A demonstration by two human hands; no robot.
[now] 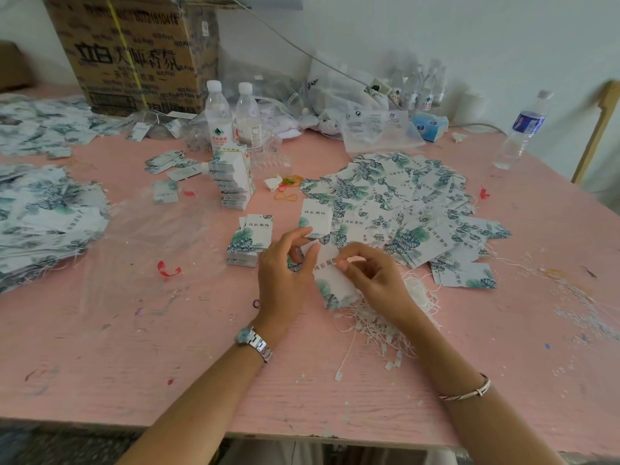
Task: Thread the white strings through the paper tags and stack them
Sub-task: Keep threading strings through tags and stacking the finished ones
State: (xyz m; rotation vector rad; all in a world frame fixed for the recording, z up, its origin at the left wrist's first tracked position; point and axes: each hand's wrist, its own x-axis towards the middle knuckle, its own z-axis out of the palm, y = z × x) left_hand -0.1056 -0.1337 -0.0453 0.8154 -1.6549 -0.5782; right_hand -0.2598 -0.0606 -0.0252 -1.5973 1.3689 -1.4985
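Both hands are working one paper tag (333, 283).
Left hand (285, 270) is gripping its left edge; right hand (374, 278) is pinching its top; white strings (385, 322) are lying under that wrist.

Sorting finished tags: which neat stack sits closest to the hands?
The low stack just left of the left hand; the taller stack stands farther back, near the water bottles.
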